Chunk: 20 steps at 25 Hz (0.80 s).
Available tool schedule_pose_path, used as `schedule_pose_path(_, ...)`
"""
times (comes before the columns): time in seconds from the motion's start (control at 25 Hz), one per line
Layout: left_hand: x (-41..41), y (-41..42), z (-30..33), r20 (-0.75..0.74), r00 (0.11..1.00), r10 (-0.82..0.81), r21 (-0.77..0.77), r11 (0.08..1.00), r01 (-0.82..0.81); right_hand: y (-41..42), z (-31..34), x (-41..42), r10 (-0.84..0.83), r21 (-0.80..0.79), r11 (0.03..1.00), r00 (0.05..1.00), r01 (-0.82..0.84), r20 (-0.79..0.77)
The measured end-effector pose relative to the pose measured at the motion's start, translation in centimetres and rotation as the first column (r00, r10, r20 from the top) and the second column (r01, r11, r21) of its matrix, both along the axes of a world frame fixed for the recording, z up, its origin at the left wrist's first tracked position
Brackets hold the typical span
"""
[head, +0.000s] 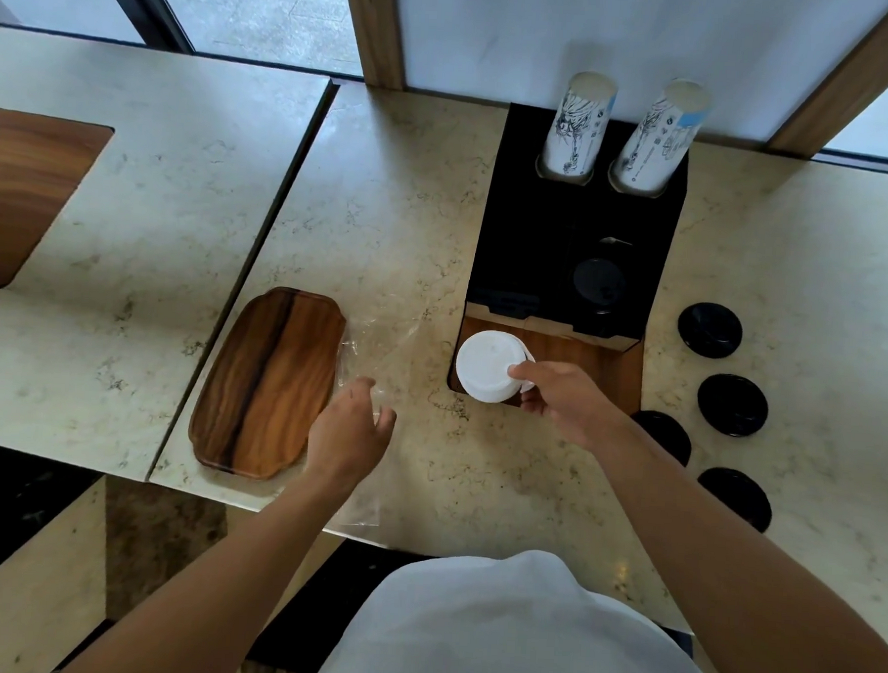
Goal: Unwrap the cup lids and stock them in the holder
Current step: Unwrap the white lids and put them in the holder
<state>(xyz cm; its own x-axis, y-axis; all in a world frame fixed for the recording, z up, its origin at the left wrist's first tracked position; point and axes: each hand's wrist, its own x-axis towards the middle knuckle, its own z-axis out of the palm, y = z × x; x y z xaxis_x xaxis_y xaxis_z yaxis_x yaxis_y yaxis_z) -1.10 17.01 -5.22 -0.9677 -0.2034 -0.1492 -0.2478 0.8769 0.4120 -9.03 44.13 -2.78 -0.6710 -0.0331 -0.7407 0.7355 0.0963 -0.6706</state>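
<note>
My right hand (565,394) grips a stack of white cup lids (486,365), held over the front left corner of the black holder (526,248), above its wooden front section. A black lid (599,285) sits in the holder's right slot. The clear plastic wrap (385,343) lies flat on the counter left of the holder. Over the wrap's near part hovers my left hand (349,429), fingers apart and holding nothing.
Two stacks of printed paper cups (579,127) stand in the holder's back holes. Several loose black lids (731,405) lie on the marble counter to the right. A wooden tray (269,383) lies left of the wrap; a wooden inset (22,190) is far left.
</note>
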Motion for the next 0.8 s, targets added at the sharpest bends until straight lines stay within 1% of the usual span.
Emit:
schedule_pose_path(0.12, -1.9, 2.1, 0.5, -0.032, 0.999, -0.002, 0.115, 0.993, 0.005, 0.0, 0.5, -0.2, -0.035, -0.059, 0.998, 0.999, 0.034, -0.020)
schedule_pose_path(0.2, -3.4, 3.9, 1.2, -0.019, 0.999, 0.035, 0.282, 0.959, -0.028, 0.0, 0.8, -0.4, -0.061, -0.096, 0.994, 0.998, 0.058, -0.033)
schedule_pose_path(0.24, -4.0, 4.7, 1.6, -0.005, 0.998, 0.063, 0.388, 0.920, -0.056, 0.0, 0.9, -0.5, -0.061, -0.106, 0.993, 0.997, 0.057, -0.040)
schedule_pose_path(0.32, -5.3, 6.2, 2.3, 0.048, 0.992, 0.113, 0.576, 0.808, -0.120, -0.2, 1.1, -0.7, -0.051, -0.115, 0.992, 0.997, 0.044, -0.060)
schedule_pose_path(0.4, -6.3, 7.4, 2.8, 0.098, 0.985, 0.140, 0.690, 0.704, -0.169, -0.4, 1.1, -1.0, -0.052, -0.111, 0.993, 0.995, 0.043, -0.081)
schedule_pose_path(0.44, -6.8, 7.9, 3.0, 0.111, 0.982, 0.150, 0.713, 0.677, -0.184, -0.5, 1.1, -1.1, -0.061, -0.106, 0.993, 0.994, 0.052, -0.086)
schedule_pose_path(0.52, -7.8, 8.6, 3.2, 0.119, 0.978, 0.173, 0.721, 0.662, -0.204, -0.7, 1.2, -1.5, -0.094, -0.094, 0.992, 0.991, 0.086, -0.092)
schedule_pose_path(0.68, -10.4, 9.6, 3.6, 0.083, 0.973, 0.214, 0.679, 0.703, -0.213, -0.8, 1.8, -3.4, -0.149, -0.027, 0.989, 0.978, 0.147, -0.148)
schedule_pose_path(0.8, -13.1, 10.5, 4.1, 0.045, 0.968, 0.248, 0.661, 0.718, -0.216, -0.9, 2.4, -5.3, -0.135, 0.088, 0.984, 0.971, 0.155, -0.199)
